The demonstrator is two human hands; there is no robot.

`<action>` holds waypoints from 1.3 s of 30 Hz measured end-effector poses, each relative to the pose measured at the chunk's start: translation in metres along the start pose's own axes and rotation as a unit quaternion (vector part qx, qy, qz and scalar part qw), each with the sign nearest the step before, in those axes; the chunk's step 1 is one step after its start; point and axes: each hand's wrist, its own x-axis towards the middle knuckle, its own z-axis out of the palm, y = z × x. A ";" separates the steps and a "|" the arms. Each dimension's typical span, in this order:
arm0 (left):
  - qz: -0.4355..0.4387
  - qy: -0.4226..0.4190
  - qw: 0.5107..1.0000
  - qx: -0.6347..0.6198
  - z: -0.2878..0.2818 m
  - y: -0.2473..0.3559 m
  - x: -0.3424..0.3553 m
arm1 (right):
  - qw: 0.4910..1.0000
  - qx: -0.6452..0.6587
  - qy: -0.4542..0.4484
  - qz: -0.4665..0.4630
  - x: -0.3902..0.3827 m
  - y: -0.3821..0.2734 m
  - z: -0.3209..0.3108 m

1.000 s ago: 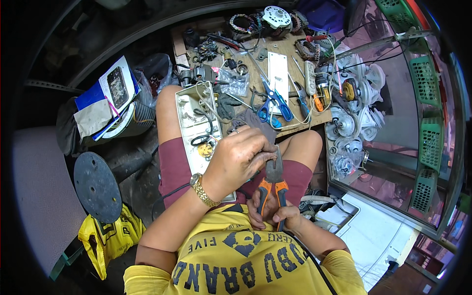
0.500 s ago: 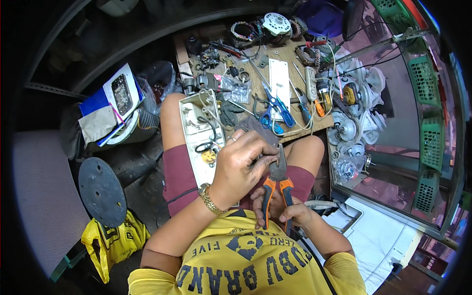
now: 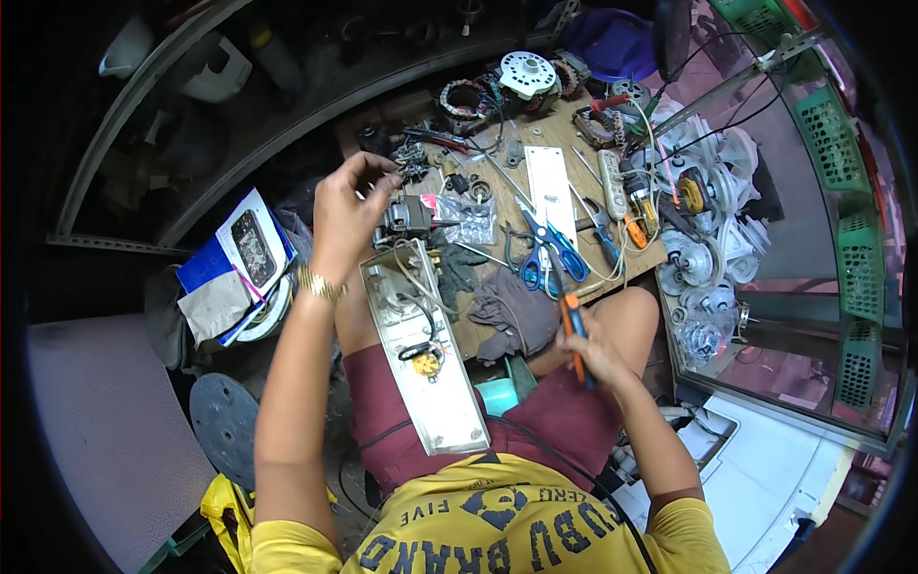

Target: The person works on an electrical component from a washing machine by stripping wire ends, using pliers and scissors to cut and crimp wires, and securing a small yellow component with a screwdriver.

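My left hand (image 3: pixel 349 206), a gold watch on the wrist, is raised over the bench's left side beside a pile of small metal parts (image 3: pixel 412 163) and a dark motor-like piece (image 3: pixel 406 217). Its thumb and forefinger are curled in a pinch; whatever they hold is too small to make out. In my right hand (image 3: pixel 593 352) are orange-and-black pliers (image 3: pixel 572 320), jaws upward, above my right thigh. A long off-white housing (image 3: pixel 445 402) with wiring and a yellow round part (image 3: pixel 426 364) lies across my lap, beside a grey rag (image 3: pixel 512 311).
The wooden bench (image 3: pixel 636 263) carries blue scissors (image 3: pixel 564 251), screwdrivers, a power strip (image 3: pixel 612 187), drills and copper windings. White plastic parts (image 3: pixel 736 249) are piled at right beside green baskets (image 3: pixel 824 143). Papers (image 3: pixel 244 258) sit at left, above a round metal plate (image 3: pixel 220 421).
My left hand has left the pliers' tip and gone up and left to the bench. The pliers have risen rightward in my right hand. The view now shows more of the dark shelves.
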 end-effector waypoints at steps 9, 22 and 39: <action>-0.045 -0.246 0.965 0.075 0.066 -0.133 0.090 | 0.853 -0.394 0.325 -0.111 0.151 0.025 -0.071; -0.101 -0.344 0.925 0.127 0.056 -0.177 0.035 | 0.790 -0.465 0.366 -0.157 0.203 0.028 -0.081; -0.084 -0.274 0.948 0.136 0.063 -0.172 -0.003 | 0.711 -0.568 0.014 -0.415 0.405 -0.158 0.148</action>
